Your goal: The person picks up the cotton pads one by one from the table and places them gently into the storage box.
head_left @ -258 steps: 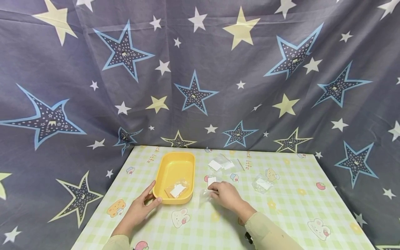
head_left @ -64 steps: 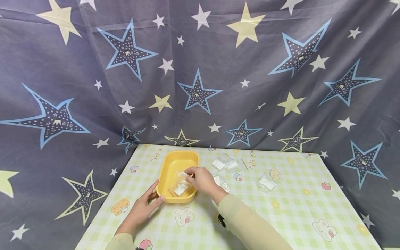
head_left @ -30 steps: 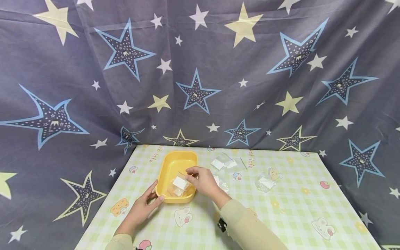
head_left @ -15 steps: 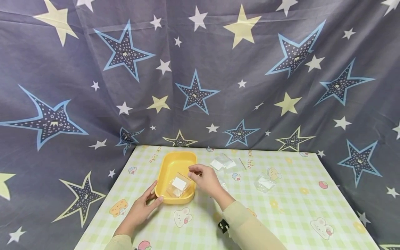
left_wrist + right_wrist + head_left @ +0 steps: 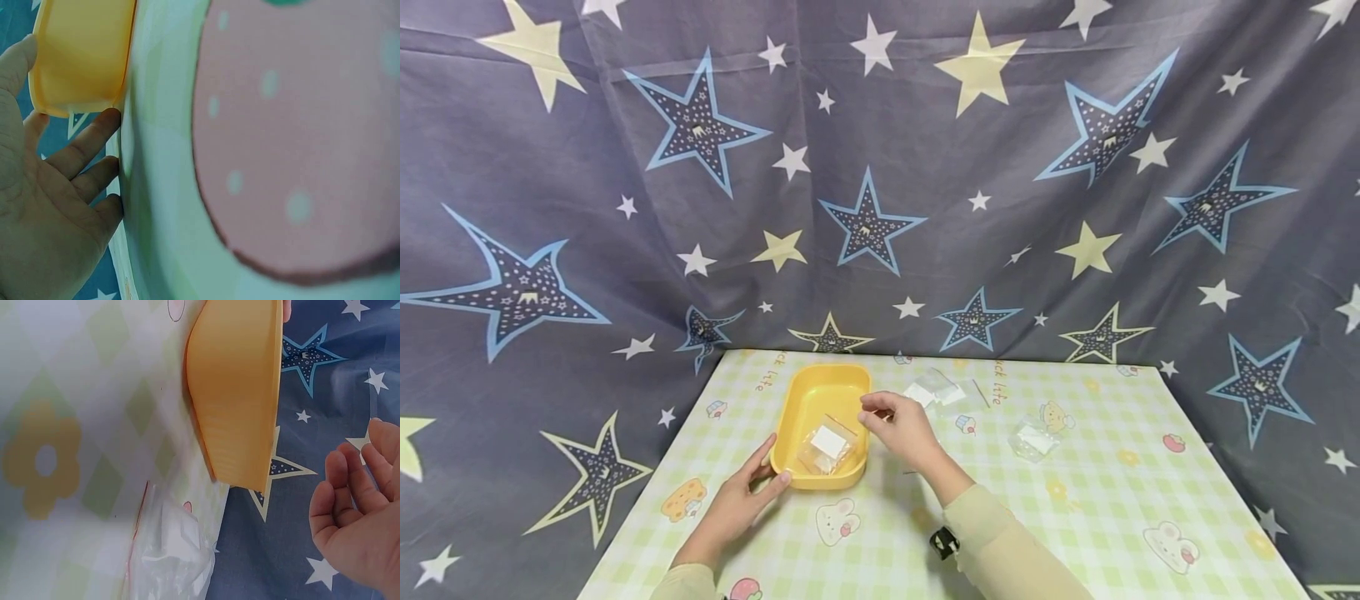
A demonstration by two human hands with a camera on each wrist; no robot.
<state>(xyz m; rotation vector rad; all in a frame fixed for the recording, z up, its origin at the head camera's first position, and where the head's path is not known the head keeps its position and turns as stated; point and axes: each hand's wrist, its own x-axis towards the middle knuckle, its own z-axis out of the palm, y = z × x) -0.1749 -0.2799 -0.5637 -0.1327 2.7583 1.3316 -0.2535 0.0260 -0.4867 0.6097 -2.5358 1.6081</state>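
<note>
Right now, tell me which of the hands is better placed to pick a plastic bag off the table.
Likely the right hand: it is empty and nearer the loose bags, while the left hand holds the yellow tray.

On the cloth [image 5: 1105, 492], "life" can be read twice near the far edge, in a left print [image 5: 763, 381] and a right print [image 5: 997, 392]; in each it is preceded by what seems to be "ck", partly too small to be told.
</note>
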